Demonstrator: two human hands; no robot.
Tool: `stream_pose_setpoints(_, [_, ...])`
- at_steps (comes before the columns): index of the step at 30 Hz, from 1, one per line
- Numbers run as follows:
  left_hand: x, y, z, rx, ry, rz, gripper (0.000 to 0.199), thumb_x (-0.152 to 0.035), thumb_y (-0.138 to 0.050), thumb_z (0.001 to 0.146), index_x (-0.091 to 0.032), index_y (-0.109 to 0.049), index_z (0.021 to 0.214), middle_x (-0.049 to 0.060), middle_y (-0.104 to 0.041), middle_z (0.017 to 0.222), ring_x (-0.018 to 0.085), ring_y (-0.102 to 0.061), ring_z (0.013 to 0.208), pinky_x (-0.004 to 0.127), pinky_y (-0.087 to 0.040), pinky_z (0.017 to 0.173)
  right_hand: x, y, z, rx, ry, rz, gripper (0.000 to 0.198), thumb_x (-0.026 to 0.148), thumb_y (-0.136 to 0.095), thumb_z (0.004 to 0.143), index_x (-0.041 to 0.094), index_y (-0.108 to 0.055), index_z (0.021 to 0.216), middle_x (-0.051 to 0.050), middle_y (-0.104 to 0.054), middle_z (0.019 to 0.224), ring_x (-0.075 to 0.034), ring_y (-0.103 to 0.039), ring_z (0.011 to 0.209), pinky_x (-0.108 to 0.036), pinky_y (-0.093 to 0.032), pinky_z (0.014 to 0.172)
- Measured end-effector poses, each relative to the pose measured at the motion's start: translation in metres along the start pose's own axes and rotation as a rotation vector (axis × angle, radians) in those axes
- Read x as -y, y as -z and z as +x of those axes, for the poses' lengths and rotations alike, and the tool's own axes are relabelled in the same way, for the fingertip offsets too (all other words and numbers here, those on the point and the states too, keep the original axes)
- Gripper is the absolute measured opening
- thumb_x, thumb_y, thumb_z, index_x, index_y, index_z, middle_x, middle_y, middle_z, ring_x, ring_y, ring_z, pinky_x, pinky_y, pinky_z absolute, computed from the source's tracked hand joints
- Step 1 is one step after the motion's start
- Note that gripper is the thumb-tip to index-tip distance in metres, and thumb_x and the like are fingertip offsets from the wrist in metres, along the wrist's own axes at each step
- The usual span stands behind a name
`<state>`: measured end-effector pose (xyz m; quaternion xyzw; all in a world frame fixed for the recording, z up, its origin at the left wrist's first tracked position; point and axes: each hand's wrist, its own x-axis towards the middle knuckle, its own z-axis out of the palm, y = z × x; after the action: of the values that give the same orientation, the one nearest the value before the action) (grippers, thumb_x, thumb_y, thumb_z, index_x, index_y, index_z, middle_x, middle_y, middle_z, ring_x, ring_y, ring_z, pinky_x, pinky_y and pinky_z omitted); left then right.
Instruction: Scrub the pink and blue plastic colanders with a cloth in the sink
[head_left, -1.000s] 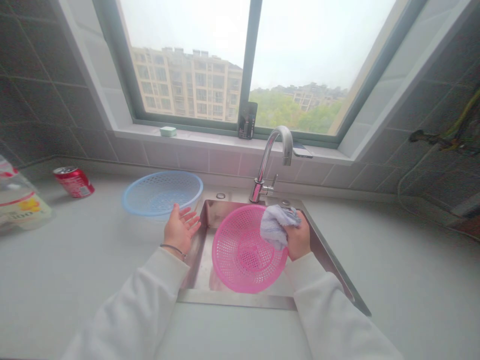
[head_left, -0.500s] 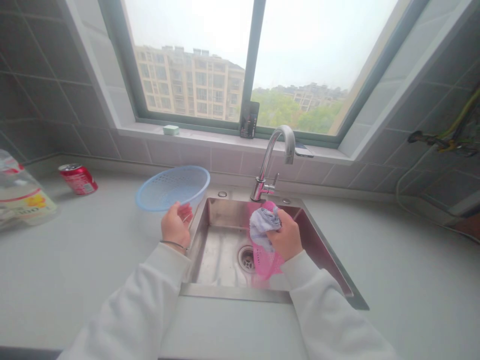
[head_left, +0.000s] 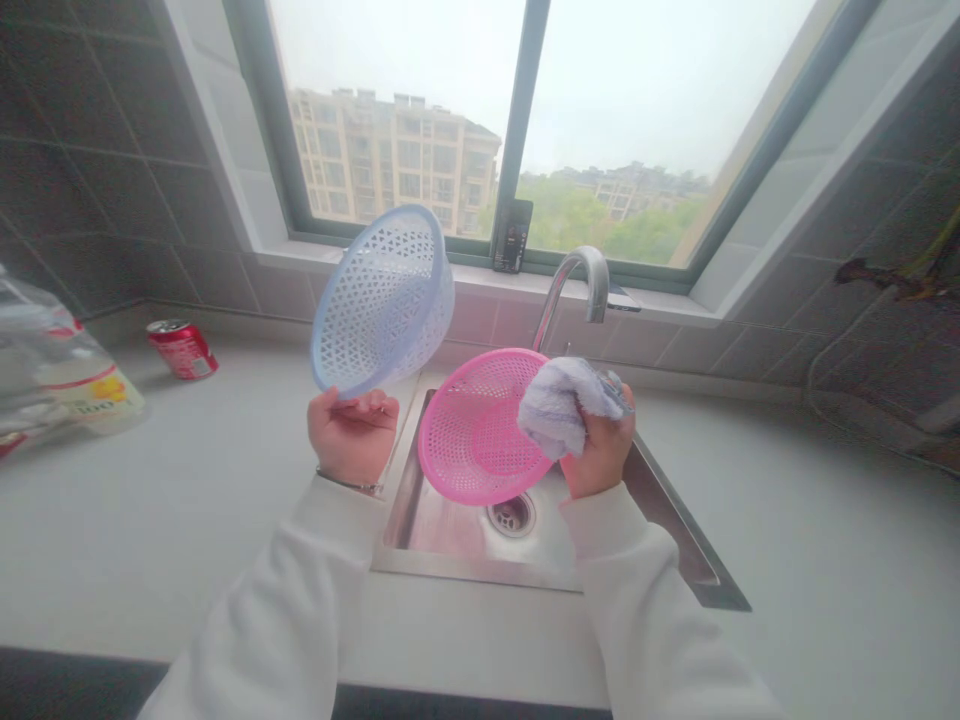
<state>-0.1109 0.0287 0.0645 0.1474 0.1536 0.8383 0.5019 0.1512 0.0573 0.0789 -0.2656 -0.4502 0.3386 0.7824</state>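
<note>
My left hand [head_left: 352, 432] grips the lower rim of a light blue plastic colander [head_left: 382, 300], which is lifted off the counter and tilted so its inside shows. A crumpled white-and-grey towel [head_left: 559, 408] is bunched in my right hand [head_left: 604, 445]. That same hand is at the right edge of a pink plastic colander [head_left: 480, 430], tilted over the sink and apparently held along with the towel; the towel hides the contact. Below the pink colander, the steel sink [head_left: 480, 575] shows its drain [head_left: 512, 515].
A curved chrome faucet [head_left: 592, 275] rises behind the sink. On the left of the counter [head_left: 247, 520] stand a red can [head_left: 182, 350] and a clear plastic bottle [head_left: 82, 375]. A dark box-like item [head_left: 514, 236] leans against the window frame on the sill.
The blue colander has been taken up from the counter by my left hand and tilted. My right hand has risen slightly, and the pink colander has turned to face me above the sink.
</note>
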Motion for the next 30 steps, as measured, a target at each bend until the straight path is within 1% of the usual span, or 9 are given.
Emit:
stream_pose_setpoints(5, [-0.007,-0.008,-0.009,0.113,0.014,-0.068,0.036,-0.031,-0.069,0.081,-0.020,-0.048,0.054,-0.006,-0.040,0.048,0.009,-0.043,0.050,0.024,-0.044,0.058,-0.011,-0.025,0.002,-0.037,0.052,0.122,0.020,0.031,-0.074,0.079,0.026,-0.056,0.084,0.007,-0.055,0.078,-0.011,-0.054,0.065,-0.026,-0.045,0.064])
stream_pose_setpoints(11, [-0.012,-0.016,-0.010,0.129,-0.011,-0.037,0.040,-0.035,-0.069,0.084,-0.021,-0.047,0.054,-0.005,-0.039,0.050,0.010,-0.045,0.052,0.025,-0.044,0.060,-0.032,-0.056,0.009,-0.061,0.046,0.172,0.019,0.032,-0.073,0.078,0.025,-0.057,0.084,0.007,-0.059,0.076,-0.012,-0.059,0.065,-0.026,-0.049,0.063])
stream_pose_setpoints(15, [-0.009,-0.015,-0.008,0.136,0.017,-0.073,0.036,-0.033,-0.067,0.085,-0.021,-0.051,0.055,-0.004,-0.041,0.051,0.011,-0.046,0.054,0.025,-0.044,0.060,-0.053,-0.078,0.016,-0.115,-0.054,0.288,0.017,0.036,-0.073,0.076,0.024,-0.062,0.081,0.006,-0.060,0.072,-0.012,-0.059,0.061,-0.026,-0.050,0.059])
stream_pose_setpoints(17, [-0.005,-0.013,-0.007,0.137,0.021,-0.045,0.036,-0.034,-0.066,0.086,-0.022,-0.052,0.055,-0.004,-0.042,0.051,0.012,-0.047,0.054,0.027,-0.045,0.061,-0.069,-0.088,0.016,-0.133,-0.127,0.278,0.018,0.036,-0.074,0.074,0.025,-0.061,0.080,0.006,-0.061,0.071,-0.013,-0.059,0.061,-0.027,-0.051,0.058])
stream_pose_setpoints(20, [0.000,-0.010,-0.006,0.114,0.023,0.007,0.037,-0.037,-0.066,0.086,-0.022,-0.054,0.054,-0.004,-0.043,0.050,0.013,-0.048,0.054,0.029,-0.048,0.065,-0.096,-0.100,0.011,-0.072,-0.210,0.256,0.020,0.039,-0.072,0.076,0.026,-0.061,0.085,0.005,-0.064,0.075,-0.014,-0.062,0.069,-0.029,-0.055,0.067])
stream_pose_setpoints(22, [0.003,-0.009,-0.005,0.092,0.030,0.023,0.039,-0.038,-0.065,0.087,-0.022,-0.055,0.052,-0.003,-0.044,0.049,0.013,-0.049,0.054,0.031,-0.051,0.069,-0.113,-0.103,0.007,0.020,-0.288,0.262,0.023,0.038,-0.074,0.074,0.026,-0.059,0.087,0.005,-0.067,0.078,-0.015,-0.065,0.075,-0.030,-0.057,0.072])
stream_pose_setpoints(24, [0.005,-0.007,-0.003,0.079,0.033,0.015,0.039,-0.037,-0.064,0.086,-0.022,-0.056,0.051,-0.003,-0.047,0.050,0.013,-0.050,0.055,0.036,-0.055,0.077,-0.125,-0.103,0.003,0.037,-0.327,0.276,0.027,0.035,-0.077,0.069,0.026,-0.059,0.087,0.006,-0.069,0.081,-0.014,-0.066,0.076,-0.029,-0.057,0.073])
stream_pose_setpoints(27, [0.008,-0.004,-0.003,0.065,0.050,0.009,0.035,-0.034,-0.065,0.084,-0.022,-0.057,0.053,-0.004,-0.054,0.052,0.012,-0.054,0.057,0.048,-0.056,0.093,-0.133,-0.097,0.001,0.039,-0.354,0.316,0.028,0.032,-0.078,0.066,0.027,-0.060,0.088,0.006,-0.073,0.085,-0.014,-0.069,0.081,-0.029,-0.059,0.078])
stream_pose_setpoints(30, [0.014,0.000,-0.005,0.074,0.118,0.037,0.031,-0.034,-0.067,0.082,-0.021,-0.059,0.055,-0.005,-0.058,0.054,0.014,-0.060,0.062,0.060,-0.052,0.101,-0.132,-0.087,0.003,0.012,-0.404,0.325,0.025,0.036,-0.076,0.068,0.025,-0.063,0.086,0.004,-0.075,0.083,-0.015,-0.071,0.084,-0.031,-0.061,0.080])
